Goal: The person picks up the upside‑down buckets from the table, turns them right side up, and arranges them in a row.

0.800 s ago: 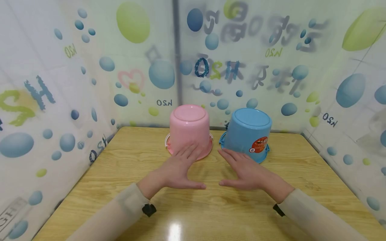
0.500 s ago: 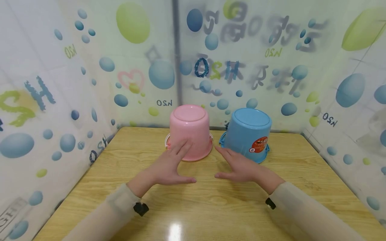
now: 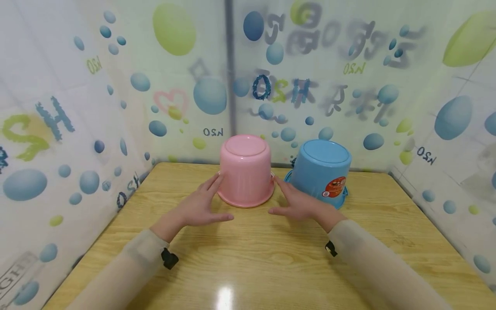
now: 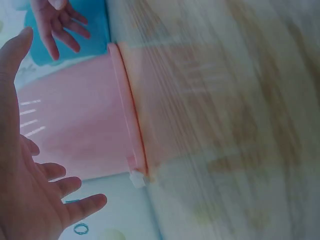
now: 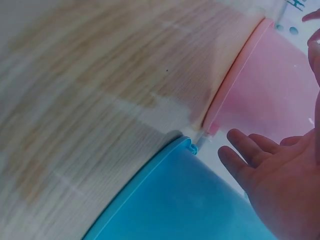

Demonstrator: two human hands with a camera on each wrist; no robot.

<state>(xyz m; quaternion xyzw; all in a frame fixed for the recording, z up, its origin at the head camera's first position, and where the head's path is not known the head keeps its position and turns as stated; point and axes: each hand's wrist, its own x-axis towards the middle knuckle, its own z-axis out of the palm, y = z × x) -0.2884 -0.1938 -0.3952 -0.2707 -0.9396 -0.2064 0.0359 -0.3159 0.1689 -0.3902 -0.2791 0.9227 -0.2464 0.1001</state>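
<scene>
The pink bucket [image 3: 245,176] stands upside down on the wooden table [image 3: 248,262], near its far edge, and at its right side there is the blue bucket [image 3: 315,170], also upside down, with a red label [image 3: 335,187] on its wall. The left hand [image 3: 195,208] is at the left side of the pink bucket and the right hand [image 3: 300,203] is between the two buckets, in front of the blue one. Both hands are released, with fingers extended and thumbs apart, grasping nothing, but I cannot tell if fingertips touch the pink bucket.
</scene>
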